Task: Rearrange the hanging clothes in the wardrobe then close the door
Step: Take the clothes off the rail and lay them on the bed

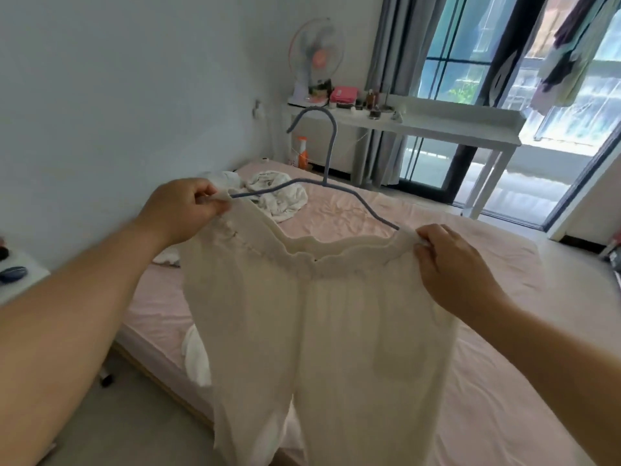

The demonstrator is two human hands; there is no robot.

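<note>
I hold up cream-white trousers (312, 331) in front of me, above a bed. A blue wire hanger (327, 156) sits inside their elastic waistband, its hook pointing up. My left hand (183, 210) pinches the left end of the waistband together with the hanger's left tip. At the right end of the waistband, my right hand (450, 260) grips the cloth over the hanger's other tip. The trouser legs hang down past the bottom of the frame. The wardrobe and its door are out of sight.
A bed with a pink sheet (487, 331) lies below, with a crumpled white cloth (279, 196) near its far end. A white desk (437, 126) with a fan (316, 62) stands by the window. Clothes (568, 62) hang outside at the upper right.
</note>
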